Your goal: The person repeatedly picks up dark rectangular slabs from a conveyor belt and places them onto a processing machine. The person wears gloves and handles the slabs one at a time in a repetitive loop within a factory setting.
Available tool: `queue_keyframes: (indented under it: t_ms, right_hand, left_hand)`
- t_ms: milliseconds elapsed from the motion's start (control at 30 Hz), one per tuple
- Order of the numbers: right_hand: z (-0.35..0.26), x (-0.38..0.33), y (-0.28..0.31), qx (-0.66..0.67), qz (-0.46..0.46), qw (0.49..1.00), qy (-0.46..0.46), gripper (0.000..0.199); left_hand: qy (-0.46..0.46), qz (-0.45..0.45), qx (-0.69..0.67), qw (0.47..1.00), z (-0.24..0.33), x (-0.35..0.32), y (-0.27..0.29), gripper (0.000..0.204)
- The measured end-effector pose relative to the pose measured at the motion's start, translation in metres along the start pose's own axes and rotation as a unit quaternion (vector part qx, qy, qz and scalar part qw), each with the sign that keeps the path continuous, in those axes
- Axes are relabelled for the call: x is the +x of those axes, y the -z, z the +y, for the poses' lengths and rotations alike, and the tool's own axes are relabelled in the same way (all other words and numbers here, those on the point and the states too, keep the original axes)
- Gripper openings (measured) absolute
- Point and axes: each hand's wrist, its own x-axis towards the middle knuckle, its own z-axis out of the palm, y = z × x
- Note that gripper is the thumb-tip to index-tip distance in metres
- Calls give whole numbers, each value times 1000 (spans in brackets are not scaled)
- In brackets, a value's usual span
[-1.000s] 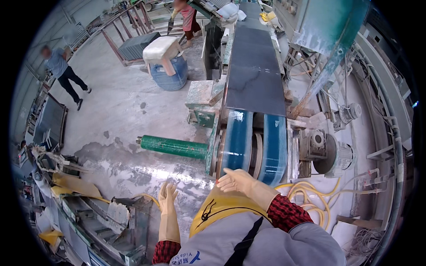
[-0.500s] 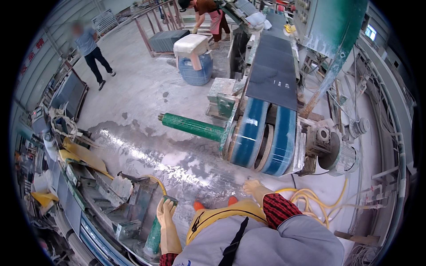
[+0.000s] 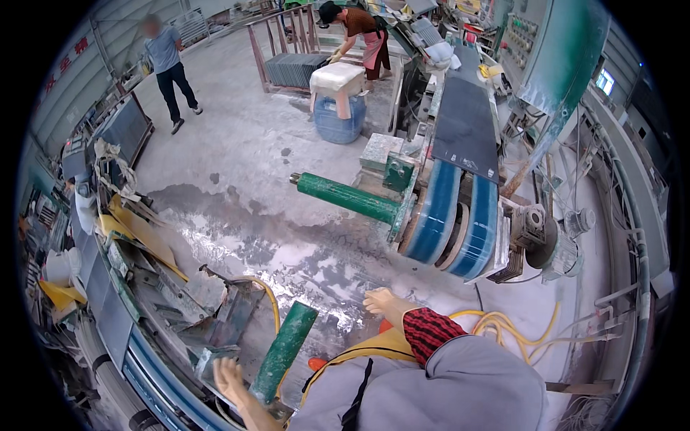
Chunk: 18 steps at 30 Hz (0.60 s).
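My left hand (image 3: 231,379), in a pale cream glove, is low at the left beside a green roller (image 3: 286,348) that projects from the machine. Its fingers are loosely bent and apart, with nothing visible in them. My right hand (image 3: 381,302), gloved likewise, hangs in front of my yellow apron over the wet floor, with loosely parted fingers and nothing in it. Ahead to the right, a dark grey slab (image 3: 466,126) lies on the conveyor, its near end over two blue belts (image 3: 435,212). Another green roller (image 3: 348,196) sticks out leftward from that conveyor.
A blue barrel (image 3: 339,121) with a white block on top stands ahead. Behind it a person (image 3: 366,39) bends at a rack of grey slabs (image 3: 295,70). Another person (image 3: 169,68) stands at far left. A yellow hose (image 3: 503,323) lies coiled at right, near a motor (image 3: 553,248).
My left hand has come off the end of the near green roller and moved down to its left. My right hand has shifted left. The view has turned, moving the conveyor rightward.
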Motion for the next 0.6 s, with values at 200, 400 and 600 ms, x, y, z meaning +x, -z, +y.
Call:
queue_keyframes:
  t_ms: [200,400,600]
  right_hand:
    - [-10,63,16,-200,253,935,151,23]
    - [27,125,-33,-384,382,787,296,38]
    - [65,183,-83,-373,408,779,296,38]
  left_hand:
    - [-162,130,116,971,43,66,103,45]
    - [-178,157,204,950,32,115,189,46]
    - [-253,153,317,901,-4,163,219,45]
